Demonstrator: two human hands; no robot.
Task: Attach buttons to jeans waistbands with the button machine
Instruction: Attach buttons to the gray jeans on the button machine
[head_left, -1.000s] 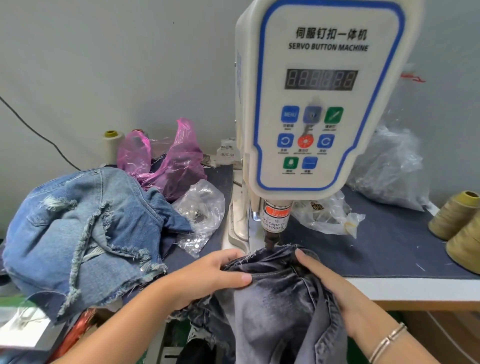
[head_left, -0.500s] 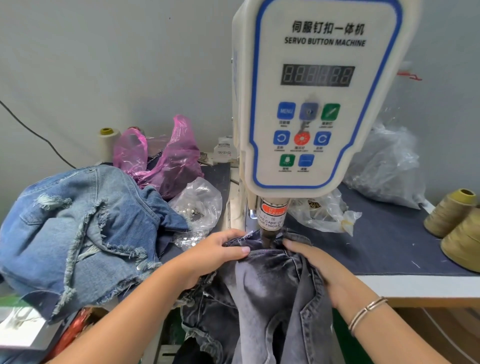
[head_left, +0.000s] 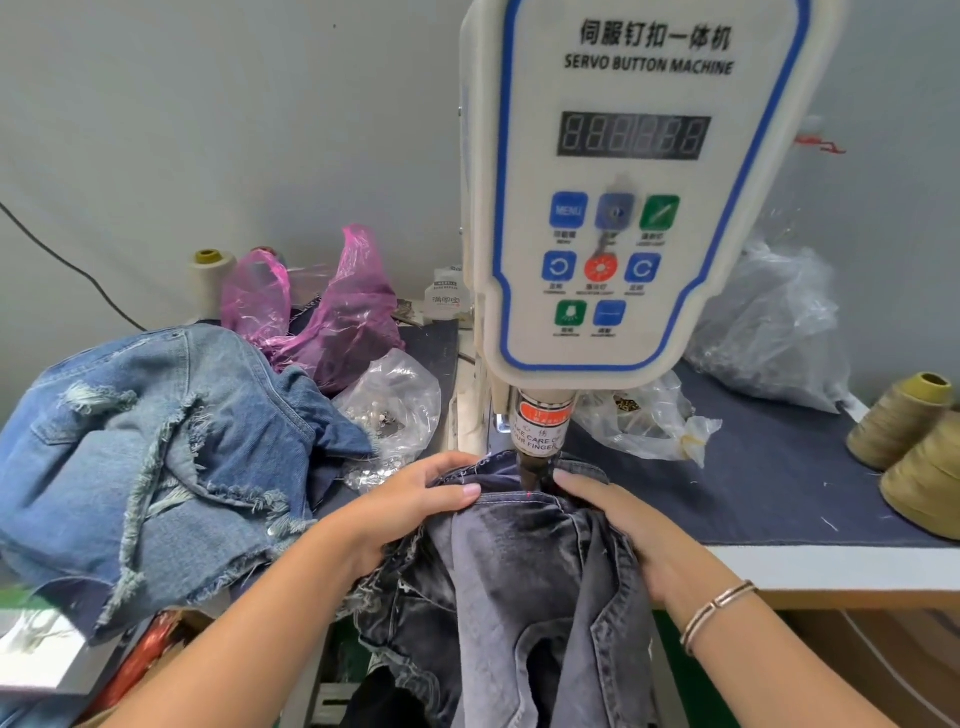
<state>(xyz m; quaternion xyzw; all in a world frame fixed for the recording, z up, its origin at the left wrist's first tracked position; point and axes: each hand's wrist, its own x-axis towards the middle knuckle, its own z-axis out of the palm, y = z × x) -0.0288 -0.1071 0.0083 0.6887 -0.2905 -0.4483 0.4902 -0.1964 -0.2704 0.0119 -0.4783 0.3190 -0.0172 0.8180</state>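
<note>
Under machine head (head_left: 623, 208), both hands' grip pinching grey jeans waistband (head_left: 514, 501); blue denim pile (head_left: 156, 441) left.

Both forearms reach forward and inward. The left hand (head_left: 410, 501) has its thumb on top and fingers curled, pinching cloth. The right hand (head_left: 618, 525) lies palm down, fingers curled over cloth, a bracelet (head_left: 717, 613) at its wrist.

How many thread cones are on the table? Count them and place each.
3. One pale thread cone stands at the back left behind the pink bag; two khaki cones sit at the right edge, one behind the other. Bags may hide more.
</note>
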